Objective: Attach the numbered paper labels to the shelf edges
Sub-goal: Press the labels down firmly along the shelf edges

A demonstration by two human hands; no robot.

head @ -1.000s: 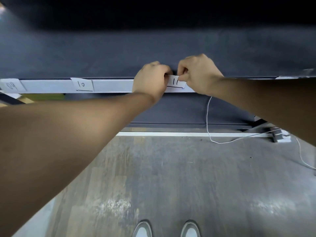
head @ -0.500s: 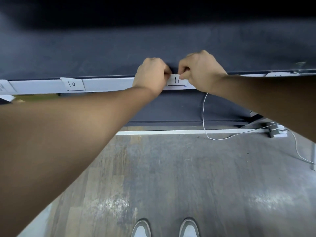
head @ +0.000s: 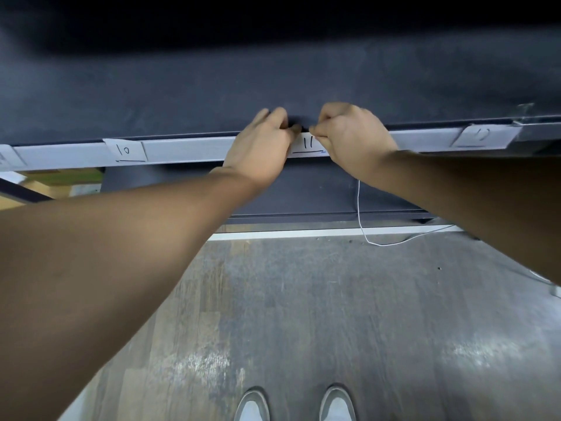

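Pressing label 11 (head: 308,144) onto the shelf edge (head: 188,149), the left hand (head: 261,147) and right hand (head: 349,138) pinch its top corners with curled fingers, apparently folding it over. Label 10 (head: 126,150) sits further left.

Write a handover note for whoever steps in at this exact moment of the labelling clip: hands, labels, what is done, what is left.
Hands: left hand and right hand both pinch the top corners of the white paper label marked 11 against the pale grey shelf edge strip.
Labels: the white paper label marked 10 sits on the strip to the left; another white paper label sits to the right, its number blurred; a further one is cut off at the far left.
Done: 10 is on.
Left: press 11 flat and release; whether more labels remain cannot be told.
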